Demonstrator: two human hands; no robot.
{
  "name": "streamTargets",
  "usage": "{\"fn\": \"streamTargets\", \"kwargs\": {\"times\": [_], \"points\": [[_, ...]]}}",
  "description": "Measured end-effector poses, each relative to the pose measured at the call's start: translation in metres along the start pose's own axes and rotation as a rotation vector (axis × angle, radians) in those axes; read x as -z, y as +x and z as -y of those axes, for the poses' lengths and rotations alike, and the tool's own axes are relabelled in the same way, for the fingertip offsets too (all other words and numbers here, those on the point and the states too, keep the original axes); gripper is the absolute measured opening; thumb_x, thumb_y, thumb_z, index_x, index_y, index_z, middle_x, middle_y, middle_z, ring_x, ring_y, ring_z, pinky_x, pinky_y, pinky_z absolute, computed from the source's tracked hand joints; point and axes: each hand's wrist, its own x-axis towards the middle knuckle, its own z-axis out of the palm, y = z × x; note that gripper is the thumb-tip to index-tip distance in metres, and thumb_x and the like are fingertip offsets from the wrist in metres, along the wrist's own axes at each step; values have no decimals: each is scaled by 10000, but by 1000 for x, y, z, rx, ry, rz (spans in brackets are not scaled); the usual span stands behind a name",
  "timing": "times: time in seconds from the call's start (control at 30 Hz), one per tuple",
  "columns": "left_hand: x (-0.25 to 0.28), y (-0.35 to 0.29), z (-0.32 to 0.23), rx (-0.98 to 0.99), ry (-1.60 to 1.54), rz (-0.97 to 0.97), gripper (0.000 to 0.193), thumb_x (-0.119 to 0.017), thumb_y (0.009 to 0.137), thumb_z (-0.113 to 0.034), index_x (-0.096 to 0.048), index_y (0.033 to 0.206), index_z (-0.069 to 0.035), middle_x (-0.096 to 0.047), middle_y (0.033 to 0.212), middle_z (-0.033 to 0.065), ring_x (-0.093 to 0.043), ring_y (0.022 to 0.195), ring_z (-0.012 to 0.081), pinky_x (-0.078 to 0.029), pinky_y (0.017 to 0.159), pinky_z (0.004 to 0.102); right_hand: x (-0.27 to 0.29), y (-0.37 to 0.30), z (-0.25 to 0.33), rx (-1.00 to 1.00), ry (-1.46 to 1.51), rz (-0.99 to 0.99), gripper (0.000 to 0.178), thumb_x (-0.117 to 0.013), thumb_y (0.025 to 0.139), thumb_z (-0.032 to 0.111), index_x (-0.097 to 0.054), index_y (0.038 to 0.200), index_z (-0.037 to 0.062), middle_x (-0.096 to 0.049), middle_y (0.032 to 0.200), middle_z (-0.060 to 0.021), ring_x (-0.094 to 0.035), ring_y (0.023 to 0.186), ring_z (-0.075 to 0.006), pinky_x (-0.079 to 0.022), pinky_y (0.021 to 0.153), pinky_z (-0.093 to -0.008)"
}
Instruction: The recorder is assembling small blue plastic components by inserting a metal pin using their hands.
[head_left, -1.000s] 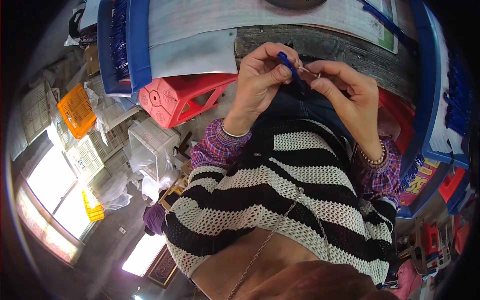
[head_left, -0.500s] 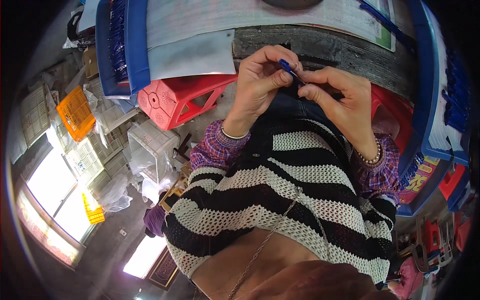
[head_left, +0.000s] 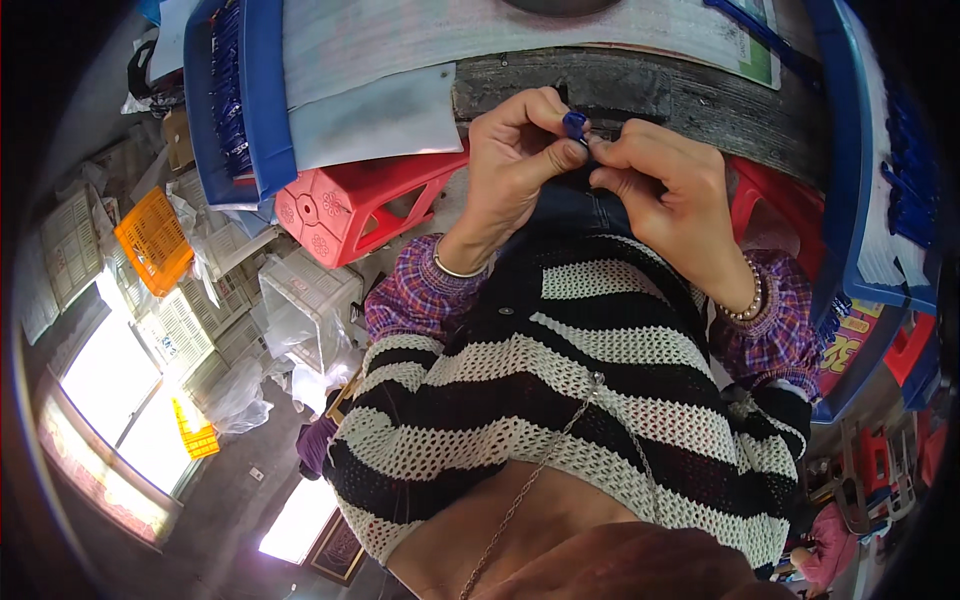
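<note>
A small shiny blue piece (head_left: 574, 124), too small for its kind to be made out, is pinched between thumb and index finger of my left hand (head_left: 508, 162). My right hand (head_left: 665, 182) is closed close beside it, thumb and index fingertips drawn together near the piece's lower end. Whether those fingertips grip the piece or something smaller is hidden. Both hands are raised at the near edge of the dark wooden worktable (head_left: 690, 105), above my lap. A long blue strip (head_left: 765, 38) lies on the table at the far right.
Blue trays with many blue pieces stand at left (head_left: 268, 110) and right (head_left: 850, 220). A whitish sheet (head_left: 375, 115) overhangs a red stool (head_left: 330, 205). More red plastic (head_left: 775, 200) shows under the table at right. Crates, including an orange one (head_left: 155, 240), are stacked at left.
The blue piece has turned from lying slanted between both hands to showing a shorter, rounder end. My right fingers have curled tighter, and the whole view has shifted slightly.
</note>
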Motion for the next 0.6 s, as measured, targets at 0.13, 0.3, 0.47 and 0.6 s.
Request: {"fn": "streamTargets", "kwargs": {"times": [0.13, 0.3, 0.47, 0.6], "points": [[1, -1, 0, 97, 26, -45, 159, -708, 741, 8, -560, 792, -21, -566, 794, 27, -524, 713, 83, -424, 651, 198, -6, -6, -1, 31, -166, 10, 187, -654, 673, -93, -599, 836, -22, -535, 665, -98, -534, 529, -197, -396, 469, -258], [5, -2, -2, 162, 117, -11, 136, -658, 814, -45, -540, 878, -19, -588, 828, 32, -558, 677, 78, -420, 534, 181, 3, -1, -8, -29, -183, 86, 147, -645, 690, -73, -597, 819, -23, -569, 729, -87, -595, 599, -193, -433, 499, -246], [2, -3, 0, 217, 68, -13, 169, -616, 861, -108, -531, 976, -19, -605, 903, 65, -587, 702, 102, -417, 529, 188, 6, -2, -17, -363, 153, 23, 178, -657, 769, -4, -652, 946, -24, -596, 753, -25, -552, 662, -60, -423, 570, -202], [0, -4, 0, 179, 154, 3, 242, -598, 867, -95, -502, 1070, -4, -607, 899, 84, -597, 681, 119, -418, 530, 184, 10, -1, -17, -315, 36, 33, 132, -648, 762, -10, -655, 891, -31, -589, 732, -30, -565, 660, -61, -431, 571, -196]]}}
